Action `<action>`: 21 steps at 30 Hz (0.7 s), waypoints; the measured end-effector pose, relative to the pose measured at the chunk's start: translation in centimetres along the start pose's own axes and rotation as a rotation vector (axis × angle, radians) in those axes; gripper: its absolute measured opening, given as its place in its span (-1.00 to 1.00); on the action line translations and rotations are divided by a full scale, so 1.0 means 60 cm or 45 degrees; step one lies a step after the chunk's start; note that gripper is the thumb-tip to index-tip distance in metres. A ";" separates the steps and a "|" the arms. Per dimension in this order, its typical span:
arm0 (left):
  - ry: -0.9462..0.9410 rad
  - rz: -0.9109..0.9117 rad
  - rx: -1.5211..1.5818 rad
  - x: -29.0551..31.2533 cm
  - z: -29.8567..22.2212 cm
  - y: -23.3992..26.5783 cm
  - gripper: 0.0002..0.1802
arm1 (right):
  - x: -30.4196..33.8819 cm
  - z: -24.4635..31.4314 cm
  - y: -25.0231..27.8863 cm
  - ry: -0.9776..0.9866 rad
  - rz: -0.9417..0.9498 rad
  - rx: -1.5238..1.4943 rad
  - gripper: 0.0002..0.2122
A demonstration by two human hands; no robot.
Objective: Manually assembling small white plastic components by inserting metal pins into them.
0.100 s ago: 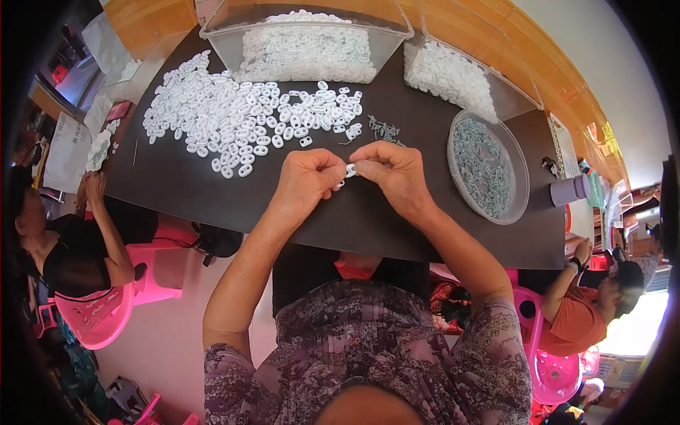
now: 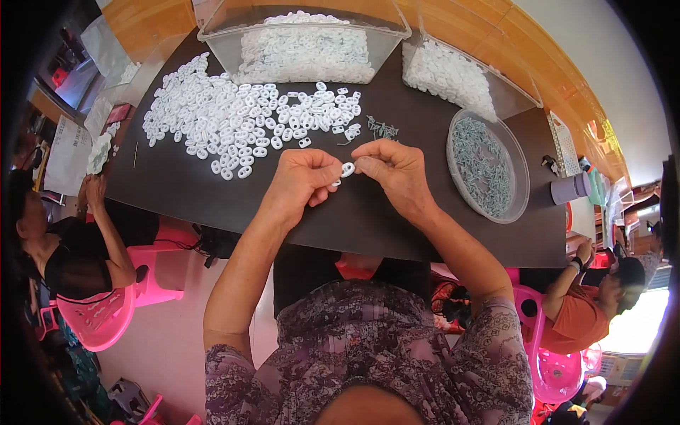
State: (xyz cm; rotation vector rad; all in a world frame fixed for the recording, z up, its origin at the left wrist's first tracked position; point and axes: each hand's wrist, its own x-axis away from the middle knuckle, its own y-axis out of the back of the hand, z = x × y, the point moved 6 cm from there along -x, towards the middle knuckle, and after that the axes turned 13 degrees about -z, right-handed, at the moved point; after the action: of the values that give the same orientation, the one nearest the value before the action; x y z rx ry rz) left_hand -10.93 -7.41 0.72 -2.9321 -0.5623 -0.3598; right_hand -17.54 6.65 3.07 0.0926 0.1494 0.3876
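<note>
My left hand point(image 2: 303, 183) is closed in a pinch on a small white oval plastic piece with two holes point(image 2: 347, 170), held above the dark table near its front edge. A bit of another white piece point(image 2: 336, 183) peeks out below the left fingers. Just right of the held piece, my right hand point(image 2: 397, 177) has thumb and forefinger pressed together; whatever is between them is too small to make out. Beyond my hands lies a wide heap of the same white pieces point(image 2: 212, 117). A small pile of grey-green screws point(image 2: 383, 129) lies behind my right hand.
A round clear tray point(image 2: 523, 185) of grey-green screws stands to the right, beside a grey-purple cup point(image 2: 570, 190). Two clear bins, one large point(image 2: 212, 42) and one smaller point(image 2: 520, 99), hold white pieces at the back. Other people sit at left point(image 2: 78, 248) and right point(image 2: 577, 304).
My hands have drawn slightly apart. The white piece has shifted a little left with my left fingers, so more of it shows now.
</note>
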 end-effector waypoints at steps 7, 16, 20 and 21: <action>0.370 0.156 0.433 0.006 0.007 -0.002 -0.82 | 0.009 -0.003 -0.001 -0.003 0.024 0.002 -0.90; 0.320 0.172 0.398 0.005 0.009 -0.012 -0.82 | 0.033 0.013 0.021 0.172 0.041 0.291 -0.89; 0.089 0.023 0.131 0.009 0.009 -0.012 -0.85 | 0.058 0.040 0.040 0.531 -0.009 0.569 -0.88; -0.037 -0.066 0.038 0.010 0.004 -0.005 -0.87 | 0.065 0.047 0.039 0.670 0.024 0.644 -0.89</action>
State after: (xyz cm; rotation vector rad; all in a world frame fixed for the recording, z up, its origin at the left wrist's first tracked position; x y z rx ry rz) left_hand -10.45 -6.87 0.66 -2.9031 -0.6428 -0.3120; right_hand -14.35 10.12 5.61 0.4916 0.7668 0.3792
